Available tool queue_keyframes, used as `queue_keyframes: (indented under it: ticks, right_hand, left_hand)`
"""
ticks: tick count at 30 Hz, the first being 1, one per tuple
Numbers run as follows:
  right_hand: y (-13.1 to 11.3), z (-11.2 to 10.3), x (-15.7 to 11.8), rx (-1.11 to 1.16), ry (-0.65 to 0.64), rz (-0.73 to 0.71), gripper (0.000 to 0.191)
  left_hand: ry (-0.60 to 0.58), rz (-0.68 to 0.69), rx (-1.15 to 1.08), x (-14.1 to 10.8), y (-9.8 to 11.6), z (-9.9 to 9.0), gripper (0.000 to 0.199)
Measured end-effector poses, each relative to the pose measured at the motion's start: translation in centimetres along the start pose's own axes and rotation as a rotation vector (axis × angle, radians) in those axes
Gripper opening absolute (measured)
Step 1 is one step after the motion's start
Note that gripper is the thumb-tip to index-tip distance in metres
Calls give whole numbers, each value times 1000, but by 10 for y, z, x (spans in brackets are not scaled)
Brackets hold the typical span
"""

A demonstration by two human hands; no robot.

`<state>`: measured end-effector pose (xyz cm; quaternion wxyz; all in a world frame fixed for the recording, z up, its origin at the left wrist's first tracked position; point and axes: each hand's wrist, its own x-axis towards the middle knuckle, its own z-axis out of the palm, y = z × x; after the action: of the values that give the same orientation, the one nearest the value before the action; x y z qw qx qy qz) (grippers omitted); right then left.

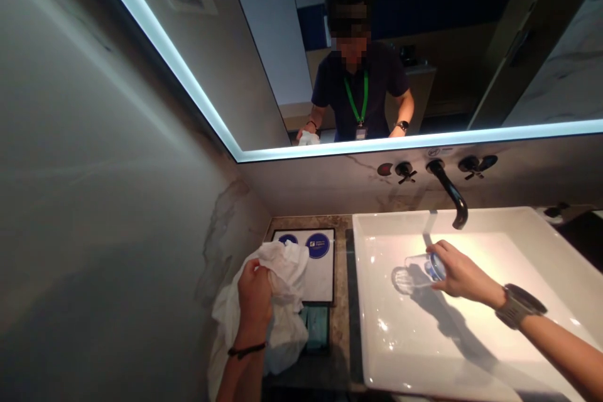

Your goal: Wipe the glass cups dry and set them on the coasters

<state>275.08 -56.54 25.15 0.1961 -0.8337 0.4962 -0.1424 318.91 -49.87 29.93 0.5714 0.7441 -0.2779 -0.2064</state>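
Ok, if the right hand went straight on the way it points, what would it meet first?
Led by the glass it holds, the right hand would likely meet the left side of the sink, towards the far corner. Its height is hard to judge here, so it might pass over instead.

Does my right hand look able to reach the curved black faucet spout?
Probably yes: nothing visible stands between your right hand and the curved black faucet spout, though its fingers hold a clear cylindrical tumbler.
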Motion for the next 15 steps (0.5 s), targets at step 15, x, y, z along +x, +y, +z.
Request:
queue_keyframes:
  ticks: [15]
  right_hand:
    - [-49,21,2,1613,-325,477,51]
  left_hand:
    - [-1271,574,225,-146,42,80,27]
